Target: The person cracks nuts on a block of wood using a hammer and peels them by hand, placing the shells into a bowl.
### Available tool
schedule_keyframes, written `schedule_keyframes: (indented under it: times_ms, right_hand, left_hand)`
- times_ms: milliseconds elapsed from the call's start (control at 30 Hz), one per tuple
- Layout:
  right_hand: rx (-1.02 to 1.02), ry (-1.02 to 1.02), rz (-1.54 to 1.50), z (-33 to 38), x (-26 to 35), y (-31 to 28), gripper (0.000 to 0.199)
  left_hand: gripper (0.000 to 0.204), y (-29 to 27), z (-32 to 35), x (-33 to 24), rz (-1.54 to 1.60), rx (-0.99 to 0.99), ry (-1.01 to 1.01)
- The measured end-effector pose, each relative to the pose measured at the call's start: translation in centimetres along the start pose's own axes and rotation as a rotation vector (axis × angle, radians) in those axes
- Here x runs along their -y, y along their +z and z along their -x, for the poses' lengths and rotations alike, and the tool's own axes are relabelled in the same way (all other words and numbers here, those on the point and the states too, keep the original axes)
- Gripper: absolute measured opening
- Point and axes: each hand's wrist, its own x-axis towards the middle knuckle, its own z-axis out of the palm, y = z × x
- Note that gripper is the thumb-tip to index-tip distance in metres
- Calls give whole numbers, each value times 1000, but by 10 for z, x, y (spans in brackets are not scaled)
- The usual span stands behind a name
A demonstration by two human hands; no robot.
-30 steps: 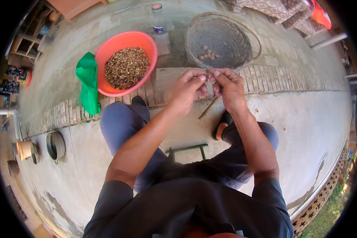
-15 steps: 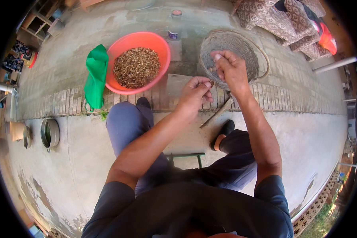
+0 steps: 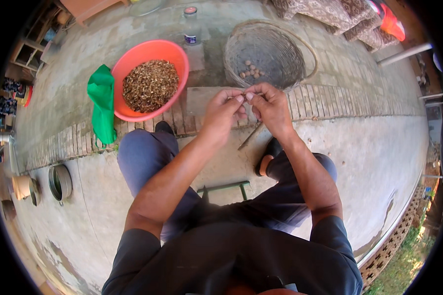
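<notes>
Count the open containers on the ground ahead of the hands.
2: an orange basin of brown husks ahead-left, and a woven basket holding a few nuts ahead-right. More pots sit far left.

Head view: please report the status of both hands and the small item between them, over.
Left hand and right hand together, fingertips pinching a small item, too small to identify. Woven basket just beyond, few round nuts inside. Nothing blocking.

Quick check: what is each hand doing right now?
Left hand: fingers pinched on something small, too small to identify.
Right hand: fingers pinched on the same small thing.
</notes>
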Motion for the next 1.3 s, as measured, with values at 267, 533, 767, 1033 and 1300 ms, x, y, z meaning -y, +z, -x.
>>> schedule_keyframes:
  times_ms: [267, 533, 767, 1033, 1300]
  right_hand:
    - [0, -6, -73, 2, -3, -5, 9]
    - [4, 42, -113, 4, -2, -6, 9]
    - [19, 53, -162, 3, -9, -9, 9]
    - [84, 129, -189, 4, 2, -42, 11]
    - [119, 362, 175, 21, -39, -182, 14]
  left_hand:
    - [17, 1, -2, 4, 13, 24, -28]
    - [22, -4, -5, 5, 100, 76, -68]
    - [21, -6, -5, 3, 178, 95, -118]
    - [17, -6, -6, 3, 258, 101, -156]
    - [18, -13, -10, 12, 324, 223, -183]
